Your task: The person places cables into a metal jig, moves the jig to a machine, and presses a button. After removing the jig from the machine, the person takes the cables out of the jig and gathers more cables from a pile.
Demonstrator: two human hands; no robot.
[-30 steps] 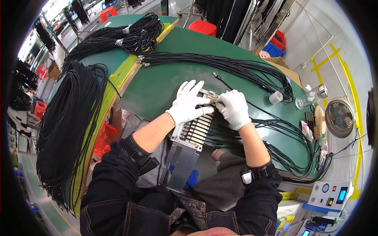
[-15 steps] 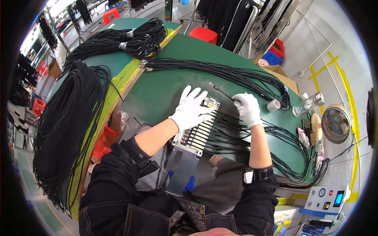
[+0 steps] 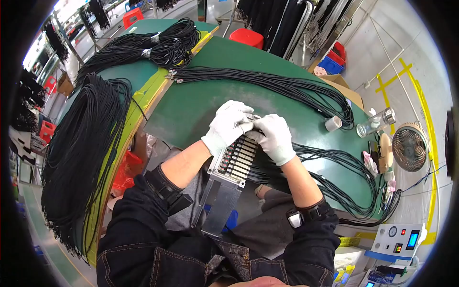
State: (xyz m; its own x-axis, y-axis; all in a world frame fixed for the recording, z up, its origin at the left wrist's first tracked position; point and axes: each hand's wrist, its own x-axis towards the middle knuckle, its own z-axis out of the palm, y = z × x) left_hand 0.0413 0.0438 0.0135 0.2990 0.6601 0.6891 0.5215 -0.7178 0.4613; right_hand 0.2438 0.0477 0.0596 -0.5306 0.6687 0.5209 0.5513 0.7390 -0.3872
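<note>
Both hands wear white gloves and meet over the far end of a grey metal fixture (image 3: 234, 160) with rows of slots that juts over the green table's near edge. My left hand (image 3: 226, 125) rests on the fixture's top end, fingers curled. My right hand (image 3: 274, 137) pinches the end of a thin black cable (image 3: 330, 165) against the fixture, touching the left hand's fingertips. Several black cables run from the fixture off to the right across the green table (image 3: 191, 105).
A long bundle of black cables (image 3: 267, 83) lies across the table's far side; a coiled bundle (image 3: 148, 45) sits farther back. A big hank of cables (image 3: 81, 148) hangs at left. A tape roll (image 3: 333, 123), a glass jar (image 3: 377, 122) and a small fan (image 3: 410, 146) stand at right.
My right hand reached out to the right half a second ago and has come back to the fixture with a cable end. My left hand stayed on the fixture.
</note>
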